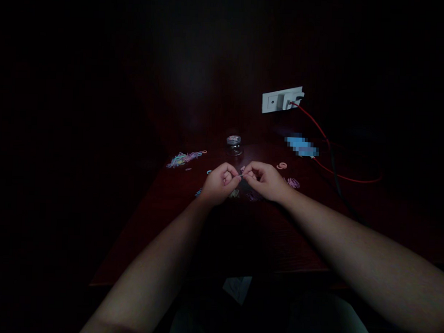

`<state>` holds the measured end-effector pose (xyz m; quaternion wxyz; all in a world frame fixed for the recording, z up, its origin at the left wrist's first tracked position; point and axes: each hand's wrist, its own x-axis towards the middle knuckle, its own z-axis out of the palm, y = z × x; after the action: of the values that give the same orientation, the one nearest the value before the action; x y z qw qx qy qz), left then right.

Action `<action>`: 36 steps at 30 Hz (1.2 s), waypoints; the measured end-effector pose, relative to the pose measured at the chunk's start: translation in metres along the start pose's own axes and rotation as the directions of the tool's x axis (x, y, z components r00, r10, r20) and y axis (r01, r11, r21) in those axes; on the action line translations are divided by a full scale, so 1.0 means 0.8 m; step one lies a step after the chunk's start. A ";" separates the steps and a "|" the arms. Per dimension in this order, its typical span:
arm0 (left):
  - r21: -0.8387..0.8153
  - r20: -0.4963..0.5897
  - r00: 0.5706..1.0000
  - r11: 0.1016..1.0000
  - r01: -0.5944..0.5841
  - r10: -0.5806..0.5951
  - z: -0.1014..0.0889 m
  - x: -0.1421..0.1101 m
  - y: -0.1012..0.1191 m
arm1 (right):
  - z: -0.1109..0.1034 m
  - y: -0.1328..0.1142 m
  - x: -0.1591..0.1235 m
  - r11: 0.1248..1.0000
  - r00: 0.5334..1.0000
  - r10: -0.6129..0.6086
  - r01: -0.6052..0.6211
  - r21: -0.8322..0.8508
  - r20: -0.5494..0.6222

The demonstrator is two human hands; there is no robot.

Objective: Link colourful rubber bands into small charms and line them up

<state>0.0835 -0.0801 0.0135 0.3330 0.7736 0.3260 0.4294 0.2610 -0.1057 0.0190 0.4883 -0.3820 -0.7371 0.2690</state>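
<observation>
My left hand (220,183) and my right hand (264,180) meet over the middle of the table, thumbs and fingertips pinched close together. Between them shows a tiny piece of a pale rubber band (241,175), mostly hidden by the fingers. Under and around the hands lie small heaps of rubber bands: yellowish ones (234,193), purple ones (253,196) and blue ones (199,191) partly covered by my left hand. Pink-purple bands (293,182) lie right of my right wrist. Beyond it are orange rings (282,165).
A mixed heap of coloured bands (184,159) lies at the far left. Behind my hands stands a small round clear jar (233,143). At the right are a blurred blue object (302,146) and a red cable (320,126) running from a wall socket (273,101). The room is dark.
</observation>
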 end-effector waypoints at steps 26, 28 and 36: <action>-0.035 -0.013 1.000 0.999 0.008 -0.009 0.002 0.001 0.000 | -0.001 0.002 -0.001 0.999 0.997 0.013 -0.010 -0.047 0.076; -0.047 -0.011 1.000 0.999 0.014 -0.015 0.002 0.002 0.000 | -0.001 0.004 -0.001 0.997 0.994 0.018 -0.010 -0.070 0.106; -0.121 -0.023 0.999 0.992 0.039 -0.042 0.006 0.001 0.003 | -0.001 0.008 -0.002 0.990 0.991 0.007 0.013 -0.144 0.134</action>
<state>0.0883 -0.0814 0.0139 0.3835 0.7398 0.3192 0.4514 0.2640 -0.1034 0.0140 0.4090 -0.3962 -0.7864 0.2395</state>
